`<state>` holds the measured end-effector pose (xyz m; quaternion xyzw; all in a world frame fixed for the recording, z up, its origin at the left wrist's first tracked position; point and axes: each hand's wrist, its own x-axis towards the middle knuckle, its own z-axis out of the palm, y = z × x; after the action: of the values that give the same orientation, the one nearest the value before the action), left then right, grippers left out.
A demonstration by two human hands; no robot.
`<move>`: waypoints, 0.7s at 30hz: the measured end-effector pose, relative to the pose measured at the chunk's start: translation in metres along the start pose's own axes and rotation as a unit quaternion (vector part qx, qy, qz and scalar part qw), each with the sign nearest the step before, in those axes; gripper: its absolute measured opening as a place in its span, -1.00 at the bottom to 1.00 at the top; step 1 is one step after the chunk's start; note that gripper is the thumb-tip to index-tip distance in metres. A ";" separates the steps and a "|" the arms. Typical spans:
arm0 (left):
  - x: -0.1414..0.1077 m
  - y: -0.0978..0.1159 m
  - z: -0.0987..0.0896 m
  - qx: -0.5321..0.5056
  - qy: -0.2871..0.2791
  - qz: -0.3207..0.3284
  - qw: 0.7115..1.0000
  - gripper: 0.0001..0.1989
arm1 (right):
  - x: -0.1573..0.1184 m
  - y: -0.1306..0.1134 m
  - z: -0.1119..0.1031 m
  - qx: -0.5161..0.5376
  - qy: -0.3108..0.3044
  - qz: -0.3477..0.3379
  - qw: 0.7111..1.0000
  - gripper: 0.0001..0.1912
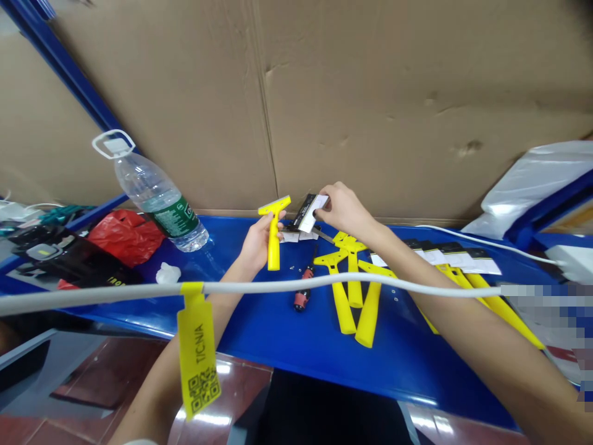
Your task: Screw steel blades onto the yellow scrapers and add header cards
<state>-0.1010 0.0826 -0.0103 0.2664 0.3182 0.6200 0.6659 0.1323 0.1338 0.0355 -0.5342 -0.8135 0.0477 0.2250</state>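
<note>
Upright in my left hand [258, 240] is a yellow scraper [274, 238], its fingers wrapped round the handle just below the wide head. My right hand [341, 207] pinches a small black and white packet [310, 212] by its right edge, a little right of the scraper head. Below that packet, more black and white packets [291, 236] lie on the blue table [287, 334]. A red and black screwdriver [304, 289] lies between my forearms. Several yellow scrapers [343, 300] lie overlapping under my right forearm.
A large water bottle [162, 198] stands tilted at the left, near a red plastic bag [125, 238] and a black object [74, 256]. A white cable [259, 287] with a yellow tag [198, 352] crosses the near view. More packets [463, 258] lie at the right.
</note>
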 end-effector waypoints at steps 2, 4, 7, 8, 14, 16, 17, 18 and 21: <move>-0.004 0.002 0.004 0.000 -0.022 0.016 1.000 -0.84 | -0.008 0.007 -0.019 0.024 0.053 -0.017 0.998 -0.74; -0.008 0.003 0.008 0.007 -0.035 0.031 0.999 -0.84 | -0.015 0.014 -0.035 0.081 0.129 -0.048 0.987 -0.72; -0.013 0.001 0.014 0.020 -0.043 0.053 0.997 -0.85 | -0.024 0.022 -0.056 0.170 0.219 -0.127 0.952 -0.70; -0.014 0.000 0.016 0.023 -0.048 0.062 0.997 -0.85 | -0.026 0.024 -0.061 0.191 0.232 -0.150 0.942 -0.69; -0.019 0.003 0.038 0.050 -0.081 0.121 0.988 -0.79 | -0.030 0.034 -0.088 0.216 0.289 -0.181 0.915 -0.70; -0.015 0.010 0.052 0.069 -0.091 0.143 0.983 -0.78 | -0.031 0.037 -0.094 0.187 0.289 -0.199 0.918 -0.69; -0.012 0.015 0.061 0.075 -0.095 0.159 0.980 -0.78 | -0.031 0.039 -0.097 0.180 0.281 -0.216 0.918 -0.70; -0.008 0.021 0.071 0.077 -0.100 0.178 0.976 -0.78 | -0.030 0.042 -0.098 0.180 0.267 -0.236 0.917 -0.74; 0.004 0.043 0.104 0.062 -0.116 0.240 0.962 -0.85 | -0.027 0.049 -0.100 0.185 0.207 -0.278 0.920 -0.87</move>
<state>-0.0505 0.0950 0.0901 0.4457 0.2030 0.7053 0.5125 0.2243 0.1145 0.1009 -0.2337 -0.8412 0.0216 0.4871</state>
